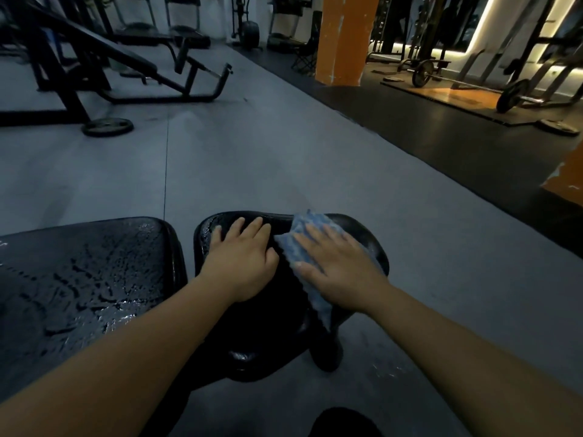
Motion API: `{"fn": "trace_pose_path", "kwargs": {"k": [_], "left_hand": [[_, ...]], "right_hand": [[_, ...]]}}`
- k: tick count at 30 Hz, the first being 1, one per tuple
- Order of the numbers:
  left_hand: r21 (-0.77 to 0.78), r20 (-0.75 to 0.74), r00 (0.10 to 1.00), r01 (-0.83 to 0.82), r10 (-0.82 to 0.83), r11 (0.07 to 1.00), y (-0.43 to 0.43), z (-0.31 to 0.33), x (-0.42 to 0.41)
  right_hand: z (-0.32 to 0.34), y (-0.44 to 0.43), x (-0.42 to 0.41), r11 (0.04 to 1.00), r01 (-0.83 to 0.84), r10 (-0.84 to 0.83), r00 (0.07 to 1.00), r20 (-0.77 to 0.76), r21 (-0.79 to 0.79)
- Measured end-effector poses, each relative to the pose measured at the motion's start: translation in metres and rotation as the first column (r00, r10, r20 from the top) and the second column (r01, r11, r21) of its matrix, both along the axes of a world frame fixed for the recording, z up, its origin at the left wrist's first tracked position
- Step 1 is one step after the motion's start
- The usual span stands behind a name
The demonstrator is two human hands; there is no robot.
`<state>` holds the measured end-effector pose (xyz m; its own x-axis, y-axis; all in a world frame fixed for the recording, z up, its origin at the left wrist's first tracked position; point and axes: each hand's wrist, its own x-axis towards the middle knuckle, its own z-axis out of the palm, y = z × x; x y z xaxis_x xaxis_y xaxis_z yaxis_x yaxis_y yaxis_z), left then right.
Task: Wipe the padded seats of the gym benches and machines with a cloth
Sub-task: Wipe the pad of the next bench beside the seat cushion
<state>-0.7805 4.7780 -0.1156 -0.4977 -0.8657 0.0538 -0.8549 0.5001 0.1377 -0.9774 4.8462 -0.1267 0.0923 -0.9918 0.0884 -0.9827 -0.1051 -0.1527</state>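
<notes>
Wiping small black padded seat (362, 228) now. Right hand (340, 272), flat and open, pressing blue cloth (303, 250) at three o'clock; left hand (243, 263) open, steadying. Next, probably sweep towards nine o'clock.

Right hand (339, 269) flat, fingers spread, pressing blue cloth (303, 247) onto black padded seat (284, 310). Left hand (243, 263) flat on seat, just left of cloth. Wet pad (88, 279) left of seat.

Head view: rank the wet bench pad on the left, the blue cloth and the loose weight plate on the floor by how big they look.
1. Wet bench pad, by far the largest, though nearest the camera.
2. Blue cloth, partly under the right hand.
3. Weight plate, farther away, so this last ranking is unsure.
</notes>
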Motion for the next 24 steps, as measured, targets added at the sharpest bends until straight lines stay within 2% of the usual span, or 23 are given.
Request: {"fn": "trace_pose_path", "kwargs": {"k": [4, 7, 8, 11, 13, 16, 19, 21, 24], "left_hand": [[0.033, 0.003, 0.999, -0.042, 0.042, 0.999, 0.005, 0.002, 0.001], [0.026, -0.016, 0.997, -0.079, 0.079, 0.997, 0.010, 0.003, 0.001], [0.013, -0.024, 0.995, -0.094, 0.094, 0.996, 0.012, 0.003, 0.001], [0.017, -0.052, 0.991, -0.122, 0.123, 0.992, 0.012, 0.003, 0.002], [0.041, -0.067, 0.991, -0.113, 0.115, 0.993, 0.012, 0.002, 0.007], [0.028, -0.064, 0.996, -0.053, 0.055, 0.998, 0.019, 0.001, 0.017], [0.014, -0.053, 0.997, -0.052, 0.053, 0.999, 0.022, -0.002, 0.028], [0.031, -0.071, 0.995, -0.070, 0.072, 0.997, 0.019, -0.004, 0.035], [0.013, -0.093, 0.994, -0.061, 0.062, 0.998, 0.017, -0.003, 0.040]], "right_hand": [[0.005, -0.037, -0.028, 0.989, 0.135, -0.134, 0.991, -0.018, 0.053], [0.006, -0.071, -0.001, 0.959, 0.255, -0.249, 0.967, -0.057, 0.121], [0.003, -0.067, 0.009, 0.971, 0.218, -0.211, 0.974, -0.078, 0.097], [-0.006, -0.011, 0.015, 0.999, -0.028, 0.027, 0.997, -0.067, -0.022], [-0.005, 0.013, -0.005, 0.999, -0.050, 0.049, 0.998, -0.034, -0.021], [0.005, -0.027, -0.023, 0.991, 0.126, -0.124, 0.989, -0.076, 0.034], [0.012, -0.072, 0.014, 0.962, 0.244, -0.233, 0.967, -0.101, 0.119], [0.009, -0.061, 0.040, 0.982, 0.151, -0.140, 0.984, -0.107, 0.109], [0.000, 0.002, 0.039, 0.995, -0.094, 0.095, 0.994, -0.062, 0.015]]}}
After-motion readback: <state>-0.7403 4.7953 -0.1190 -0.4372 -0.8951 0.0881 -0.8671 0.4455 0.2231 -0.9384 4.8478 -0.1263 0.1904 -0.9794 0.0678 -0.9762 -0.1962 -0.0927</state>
